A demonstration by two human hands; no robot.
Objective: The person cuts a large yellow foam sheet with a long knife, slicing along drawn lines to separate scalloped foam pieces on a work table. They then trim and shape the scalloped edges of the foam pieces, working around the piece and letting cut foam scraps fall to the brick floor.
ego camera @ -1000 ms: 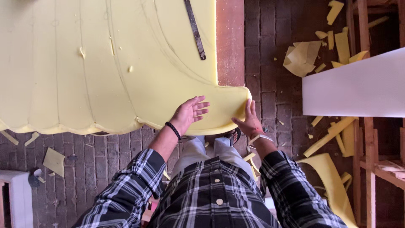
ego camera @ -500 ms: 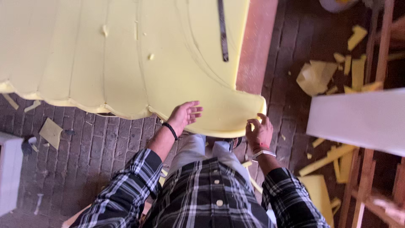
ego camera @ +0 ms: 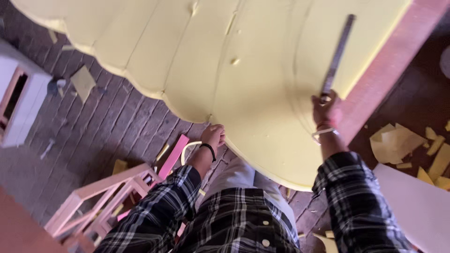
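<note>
Foam, a large pale-yellow scalloped-edge sheet (ego camera: 243,70), lay above both hands, apparently already cut to shape. The left hand (ego camera: 214,136) pinched its near edge; the right hand (ego camera: 326,110) grasped a long dark metal ruler (ego camera: 338,54) resting on it.

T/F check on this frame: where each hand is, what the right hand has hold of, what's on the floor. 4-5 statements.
1. The right hand grips the near end of the long dark blade lying on the yellow foam sheet. True.
2. The left hand rests flat on the middle of the foam. False: it is at the foam's scalloped near edge.
3. Yellow foam offcuts lie on the brick floor to the right. True.
4. The left wrist is bare. False: it wears a dark band.
5. Both sleeves are plain white. False: they are dark plaid.
</note>
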